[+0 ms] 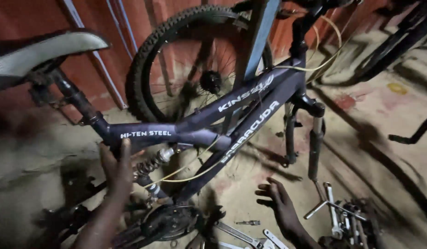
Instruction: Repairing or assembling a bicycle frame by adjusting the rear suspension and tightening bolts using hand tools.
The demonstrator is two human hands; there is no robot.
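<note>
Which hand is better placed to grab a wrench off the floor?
Probably the right hand: it hovers open near the wrenches, while the left hand grips the bike frame.

saddle (42, 50): cut off by the left edge; its nose is out of view
loose wheel (195, 60): partly hidden behind the bicycle frame (241, 110) and a blue post (257, 37)
fork (315, 138): lower ends bare; handlebar end cut off by the top edge
left hand (116, 168): fingertips hidden behind the frame
tools (342, 216): blurred heap; kinds hard to tell
right hand (280, 205): wrist cut off at the bottom edge
</note>
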